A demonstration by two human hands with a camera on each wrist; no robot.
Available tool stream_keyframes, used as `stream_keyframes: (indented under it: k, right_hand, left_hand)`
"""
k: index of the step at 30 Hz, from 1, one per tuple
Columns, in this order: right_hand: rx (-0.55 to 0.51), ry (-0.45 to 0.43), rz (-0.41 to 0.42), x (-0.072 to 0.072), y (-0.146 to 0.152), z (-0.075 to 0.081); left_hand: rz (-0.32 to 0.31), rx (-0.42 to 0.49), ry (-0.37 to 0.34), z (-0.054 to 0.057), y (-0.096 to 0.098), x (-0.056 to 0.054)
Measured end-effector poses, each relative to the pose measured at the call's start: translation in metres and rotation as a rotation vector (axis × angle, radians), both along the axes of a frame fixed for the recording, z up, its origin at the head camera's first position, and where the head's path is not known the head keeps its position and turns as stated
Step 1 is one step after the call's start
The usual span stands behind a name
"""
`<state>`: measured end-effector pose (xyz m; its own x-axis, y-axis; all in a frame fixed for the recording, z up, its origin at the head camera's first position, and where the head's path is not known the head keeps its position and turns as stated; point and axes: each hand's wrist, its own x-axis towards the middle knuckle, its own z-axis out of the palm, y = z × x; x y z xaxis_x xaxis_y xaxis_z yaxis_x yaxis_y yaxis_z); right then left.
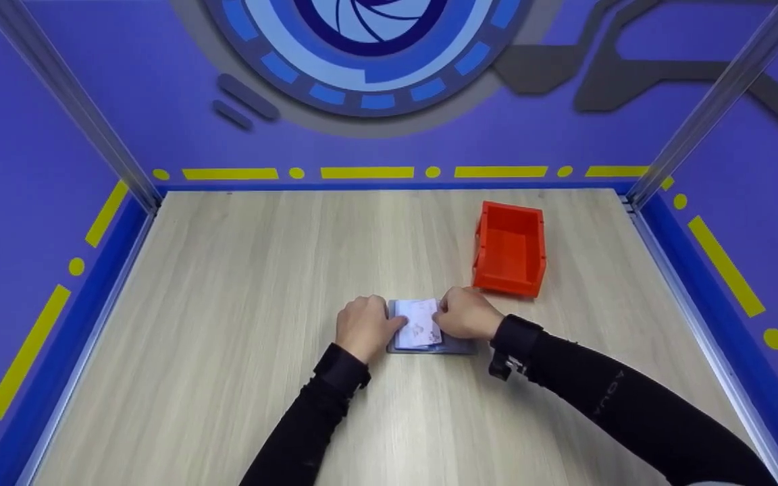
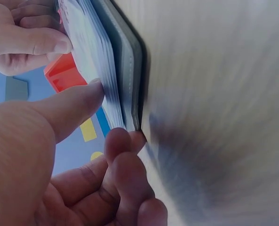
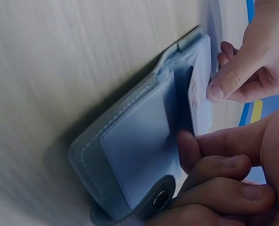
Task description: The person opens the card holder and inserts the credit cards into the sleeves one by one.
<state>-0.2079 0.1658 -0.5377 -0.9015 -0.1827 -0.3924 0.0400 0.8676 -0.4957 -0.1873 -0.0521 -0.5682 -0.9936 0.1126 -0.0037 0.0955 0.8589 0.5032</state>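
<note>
A grey-blue card holder (image 1: pixel 460 346) lies opened out on the table, with stitched edges, clear sleeves (image 3: pixel 139 136) and a snap strap (image 3: pixel 160 200). Over its left side is a white printed card (image 1: pixel 419 322), atop a thick stack of sleeves (image 2: pixel 112 89). My left hand (image 1: pixel 362 328) grips the holder's left edge, thumb on the card's face and fingertips by the holder's corner. From the other side my right hand (image 1: pixel 468 314) pinches the card's right edge between thumb and index finger. Its other fingers curl close to the strap.
An orange-red plastic bin (image 1: pixel 509 250) stands on the wooden table (image 1: pixel 261 270) just beyond my right hand. Blue panels with yellow marks (image 1: pixel 367 173) enclose the table at the back and both sides.
</note>
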Motion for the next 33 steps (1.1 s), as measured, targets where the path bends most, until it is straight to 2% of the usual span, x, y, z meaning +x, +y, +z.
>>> stream_keyframes:
  k: [16, 22, 24, 31, 33]
  right_hand:
    - [0.010, 0.027, 0.036, 0.003, -0.014, -0.002]
    - [0.028, 0.074, 0.037, 0.004, -0.018, -0.004]
    - [0.042, 0.085, 0.050, 0.005, -0.020, -0.005]
    - [0.152, 0.140, 0.177, 0.008, -0.026, -0.001]
    - [0.166, 0.136, 0.187, 0.008, -0.026, 0.000]
  left_hand:
    - [-0.011, -0.014, 0.024, 0.000, -0.001, 0.001]
    - [-0.009, -0.007, 0.018, 0.001, 0.000, 0.001]
    - [-0.009, -0.006, 0.019, 0.001, 0.001, 0.001]
    - [-0.006, 0.013, 0.017, 0.000, 0.001, 0.001]
    - [-0.003, 0.012, 0.020, 0.000, 0.001, 0.001]
